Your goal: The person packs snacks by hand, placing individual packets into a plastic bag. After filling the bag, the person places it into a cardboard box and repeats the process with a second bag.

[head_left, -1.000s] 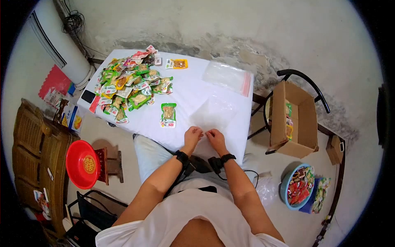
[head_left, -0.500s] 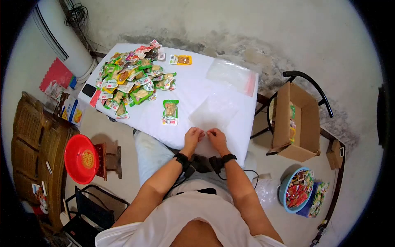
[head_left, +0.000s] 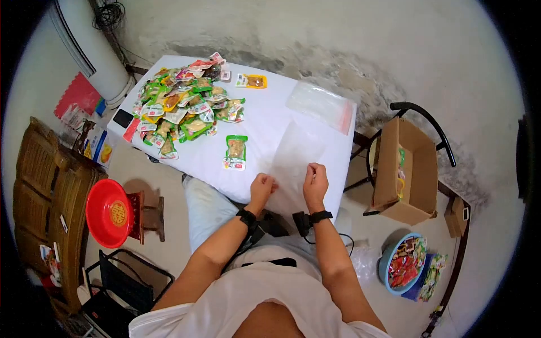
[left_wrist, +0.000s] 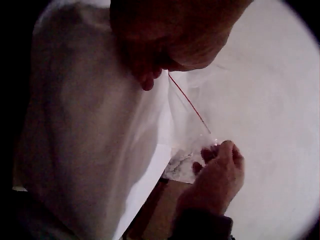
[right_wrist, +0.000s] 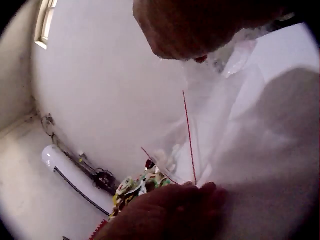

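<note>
A clear plastic zip bag (head_left: 291,160) with a thin red seal line is stretched over the near edge of the white-covered table (head_left: 265,121). My left hand (head_left: 261,190) pinches one side of its mouth, while my right hand (head_left: 316,183) pinches the other, a short gap away. In the right wrist view two red lines (right_wrist: 188,130) run apart from near the left fingers, so the mouth is parted. Left of the bag lies a green-edged snack packet (head_left: 235,152). More clear zip bags (head_left: 318,107) lie flat at the back right.
A heap of snack packets (head_left: 180,107) covers the table's left, beside a black phone (head_left: 123,118). One yellow packet (head_left: 251,81) lies near the back edge. To the right stand a cardboard box (head_left: 389,163) on a chair and a blue basin (head_left: 385,267) of packets.
My right hand has moved right and slightly forward, away from the left, drawing the bag's mouth wider. My left hand has stayed nearly in place. The head view has shifted slightly.
</note>
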`<action>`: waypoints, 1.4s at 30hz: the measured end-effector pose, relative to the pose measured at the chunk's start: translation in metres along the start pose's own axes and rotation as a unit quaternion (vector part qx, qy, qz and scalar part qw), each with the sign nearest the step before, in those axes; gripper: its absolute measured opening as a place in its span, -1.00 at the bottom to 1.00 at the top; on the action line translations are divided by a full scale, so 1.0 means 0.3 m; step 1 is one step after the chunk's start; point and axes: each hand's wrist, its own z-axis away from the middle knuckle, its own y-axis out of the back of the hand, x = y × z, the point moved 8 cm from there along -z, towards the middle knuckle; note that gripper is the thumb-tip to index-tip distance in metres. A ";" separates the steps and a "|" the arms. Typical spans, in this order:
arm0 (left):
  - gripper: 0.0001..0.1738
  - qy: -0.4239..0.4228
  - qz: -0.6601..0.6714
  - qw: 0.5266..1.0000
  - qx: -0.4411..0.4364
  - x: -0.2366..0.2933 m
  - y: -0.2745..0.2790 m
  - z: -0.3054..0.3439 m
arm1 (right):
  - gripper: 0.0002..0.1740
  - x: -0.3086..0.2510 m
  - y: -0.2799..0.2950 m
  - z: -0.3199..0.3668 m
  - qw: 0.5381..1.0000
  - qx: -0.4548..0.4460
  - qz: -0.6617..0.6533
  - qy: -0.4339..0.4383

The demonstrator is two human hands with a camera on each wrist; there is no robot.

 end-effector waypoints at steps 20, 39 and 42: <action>-0.88 -0.224 -0.285 0.931 0.036 0.165 0.021 0.027 | -0.92 -0.099 -0.063 -0.029 0.964 -0.180 0.116 0.158; -0.70 -0.201 -0.514 0.798 0.242 0.323 0.387 -0.075 | -0.91 -0.019 -0.110 0.082 0.986 -0.146 0.053 0.054; -0.82 -0.161 -0.347 0.896 0.227 0.313 0.413 -0.075 | -0.89 -0.001 -0.125 0.082 0.985 -0.161 0.058 0.013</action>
